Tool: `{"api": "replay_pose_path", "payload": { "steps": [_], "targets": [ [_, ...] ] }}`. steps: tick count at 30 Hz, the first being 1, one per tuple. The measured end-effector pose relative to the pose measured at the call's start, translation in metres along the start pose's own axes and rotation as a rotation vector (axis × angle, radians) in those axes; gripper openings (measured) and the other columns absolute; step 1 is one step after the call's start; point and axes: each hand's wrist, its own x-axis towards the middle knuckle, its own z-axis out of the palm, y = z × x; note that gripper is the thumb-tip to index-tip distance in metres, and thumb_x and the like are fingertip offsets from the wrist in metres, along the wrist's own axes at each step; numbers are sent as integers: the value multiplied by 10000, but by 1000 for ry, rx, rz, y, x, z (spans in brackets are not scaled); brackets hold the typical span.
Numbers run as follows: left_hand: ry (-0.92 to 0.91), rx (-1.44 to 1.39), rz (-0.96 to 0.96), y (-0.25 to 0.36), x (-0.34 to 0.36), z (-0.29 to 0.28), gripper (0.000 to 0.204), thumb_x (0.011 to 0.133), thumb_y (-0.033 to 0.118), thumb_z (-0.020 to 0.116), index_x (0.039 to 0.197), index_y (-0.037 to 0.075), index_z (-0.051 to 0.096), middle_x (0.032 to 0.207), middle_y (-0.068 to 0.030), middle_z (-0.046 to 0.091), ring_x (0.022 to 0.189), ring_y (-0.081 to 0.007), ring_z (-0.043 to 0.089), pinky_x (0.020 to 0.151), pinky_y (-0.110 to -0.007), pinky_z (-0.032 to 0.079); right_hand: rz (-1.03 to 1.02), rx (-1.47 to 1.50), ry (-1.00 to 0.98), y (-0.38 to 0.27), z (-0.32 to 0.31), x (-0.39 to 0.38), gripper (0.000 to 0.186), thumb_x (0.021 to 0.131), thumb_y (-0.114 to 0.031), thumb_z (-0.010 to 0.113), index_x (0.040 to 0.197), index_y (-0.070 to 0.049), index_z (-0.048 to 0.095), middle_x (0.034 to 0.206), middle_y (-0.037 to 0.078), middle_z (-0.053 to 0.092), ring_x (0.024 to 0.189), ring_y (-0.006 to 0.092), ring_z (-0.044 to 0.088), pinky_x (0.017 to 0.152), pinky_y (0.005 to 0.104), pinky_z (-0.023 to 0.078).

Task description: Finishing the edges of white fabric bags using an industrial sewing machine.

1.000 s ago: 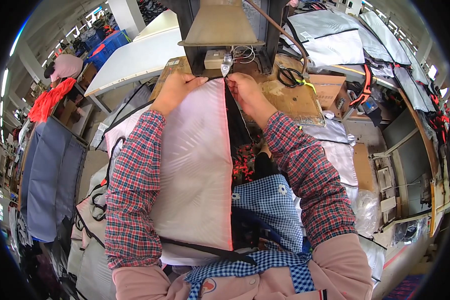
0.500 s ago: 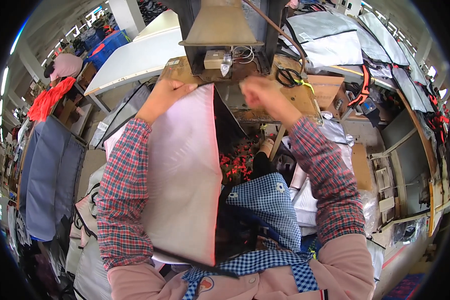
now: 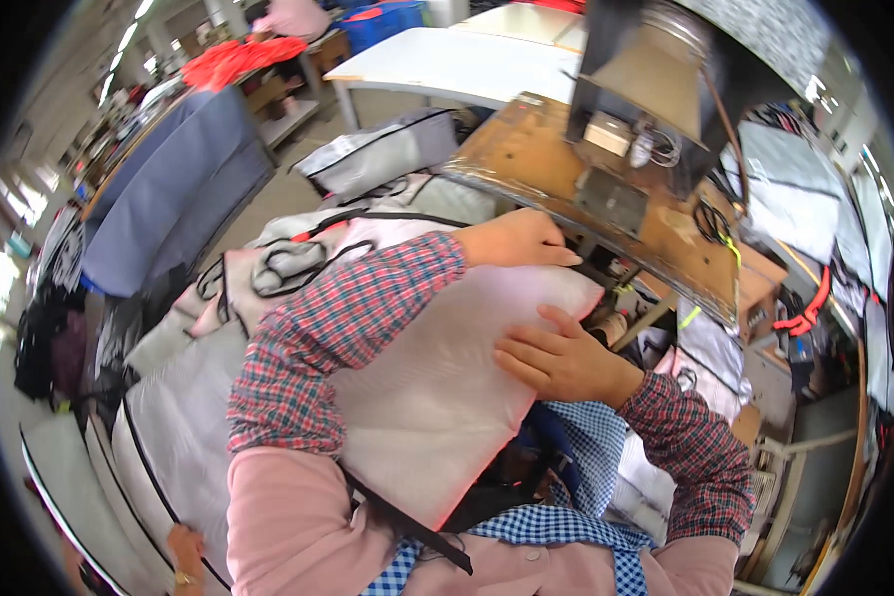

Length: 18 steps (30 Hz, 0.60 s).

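Note:
A large white padded fabric panel (image 3: 437, 397) with dark edging lies across my lap, lifted off the sewing table. My left hand (image 3: 517, 240) reaches over its top edge and grips it near the table's front. My right hand (image 3: 556, 360) presses flat on the panel's face with fingers spread, holding it against me. The wooden sewing table (image 3: 526, 159) and the sewing machine (image 3: 656, 89) sit just beyond both hands.
A pile of similar white panels with black trim (image 3: 268, 268) lies to my left, more stacked lower left (image 3: 159, 447). A blue cloth-covered cart (image 3: 169, 189) stands far left. White tables (image 3: 447, 60) are behind. Scissors (image 3: 710, 221) rest on the table's right.
My view has swung left and down. The panel, earlier spread flat under the machine, has been pulled off the table and gathered toward my body by both hands.

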Motion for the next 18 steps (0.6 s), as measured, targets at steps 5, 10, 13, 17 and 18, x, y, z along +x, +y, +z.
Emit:
{"api": "replay_pose_path", "payload": {
  "steps": [5, 10, 13, 17, 18],
  "targets": [
    [444, 387, 409, -9, -49, 8, 409, 902, 369, 575, 1012, -18, 647, 944, -205, 653, 922, -363, 614, 808, -457, 471, 263, 170, 217, 12, 22, 3, 332, 648, -170, 699, 968, -110, 636, 959, 49, 661, 882, 231, 629, 788, 378, 449],
    [66, 182, 198, 70, -160, -53, 416, 945, 356, 543, 1163, 3, 576, 1144, -193, 607, 1069, -344, 562, 922, -419, 441, 564, 229, 350, 20, 13, 29, 279, 706, -120, 690, 976, -71, 641, 894, 101, 663, 835, 300, 633, 743, 394, 480],
    [-66, 109, 29, 111, -207, -74, 439, 926, 367, 578, 1172, 4, 570, 1173, -194, 592, 1088, -352, 558, 908, -421, 456, 713, 393, 418, 32, 17, 46, 200, 786, -121, 652, 968, -39, 632, 879, 131, 660, 810, 314, 642, 734, 369, 490],
    [190, 214, 177, 123, -239, -66, 616, 818, 467, 671, 1221, 17, 553, 1253, -173, 558, 1106, -367, 555, 905, -434, 460, 927, 663, 507, 49, 17, 64, 157, 869, -100, 576, 975, 5, 626, 846, 75, 671, 789, 141, 625, 714, 286, 485],
    [241, 215, 183, 121, -244, -63, 693, 773, 500, 699, 1242, 15, 541, 1281, -166, 544, 1114, -371, 552, 909, -439, 458, 1003, 712, 501, 54, 19, 65, 157, 878, -95, 571, 979, 7, 633, 858, 50, 676, 801, 112, 614, 717, 274, 483]
  ]
}}
